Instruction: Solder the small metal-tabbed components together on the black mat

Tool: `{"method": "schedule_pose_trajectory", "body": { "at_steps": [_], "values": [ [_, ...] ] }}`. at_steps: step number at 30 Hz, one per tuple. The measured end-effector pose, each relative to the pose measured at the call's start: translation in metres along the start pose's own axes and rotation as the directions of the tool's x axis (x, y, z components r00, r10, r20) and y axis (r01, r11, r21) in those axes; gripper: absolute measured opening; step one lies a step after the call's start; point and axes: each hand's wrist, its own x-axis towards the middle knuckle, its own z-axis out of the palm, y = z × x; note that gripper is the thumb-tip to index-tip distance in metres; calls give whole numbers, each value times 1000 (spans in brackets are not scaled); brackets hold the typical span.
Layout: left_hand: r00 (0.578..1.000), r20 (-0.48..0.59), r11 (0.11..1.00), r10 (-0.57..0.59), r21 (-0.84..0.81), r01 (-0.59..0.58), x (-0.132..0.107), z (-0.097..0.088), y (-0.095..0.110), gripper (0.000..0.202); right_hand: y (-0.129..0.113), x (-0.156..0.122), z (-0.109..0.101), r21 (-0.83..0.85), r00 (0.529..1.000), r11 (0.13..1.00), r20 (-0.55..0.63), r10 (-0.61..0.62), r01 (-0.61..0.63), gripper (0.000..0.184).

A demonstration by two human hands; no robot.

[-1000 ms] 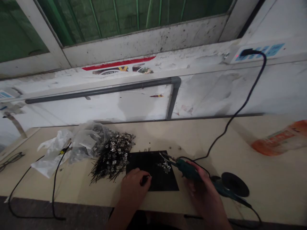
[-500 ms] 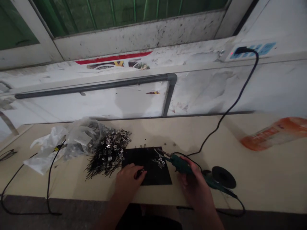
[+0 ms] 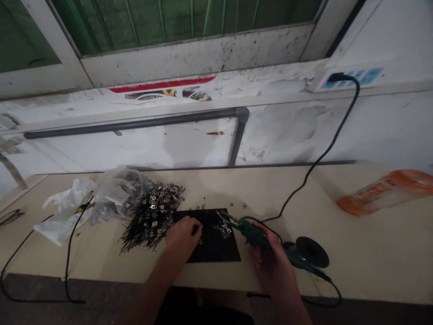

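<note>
Gripping green tool (image 3: 253, 234), right hand (image 3: 270, 262) | aimed toward metal pieces (image 3: 224, 230), presumably for short reach | left hand (image 3: 182, 235): curled over mat (image 3: 216, 253) (contents unclear)

A workshop: soldering tool (image 3: 254, 234), heaped metal parts (image 3: 160, 205), bench (image 3: 368, 257)
</note>
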Motion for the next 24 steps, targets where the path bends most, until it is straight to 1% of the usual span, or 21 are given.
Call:
{"method": "schedule_pose_trajectory", "body": {
  "at_steps": [3,7,9,12,14,18,21,24],
  "values": [
    [1000,-13,1000,0,-21,0,-1,-2,-2,11,-2,-1,2,-14,1000,1000,-1,-7,7,49],
    [999,-45,999,3,-48,-5,-8,-10,-11,11,-4,-2,2,-18,999,1000,27,24,-23,47],
    [996,-85,997,32,-70,-38,-16,-15,-18,12,-3,-3,1,-8,1000,1000,14,24,-24,46],
    [979,-172,987,111,-97,-129,-34,-18,-33,21,-3,-4,0,-10,1000,1000,-2,19,-19,44],
    [961,-229,982,154,-74,-174,-45,-14,-43,28,-4,-4,0,-14,1000,1000,-11,18,-19,44],
    [926,-311,975,213,6,-222,-57,1,-59,39,-4,-4,0,-22,1000,1000,-5,-16,16,40],
    [922,-311,966,232,-37,-256,-64,10,-68,37,-4,-7,-1,-50,1000,999,19,-12,13,34],
    [942,-236,948,238,-153,-278,-72,9,-73,20,-4,-10,-3,-70,1000,997,-3,9,-9,39]
  ]
}}
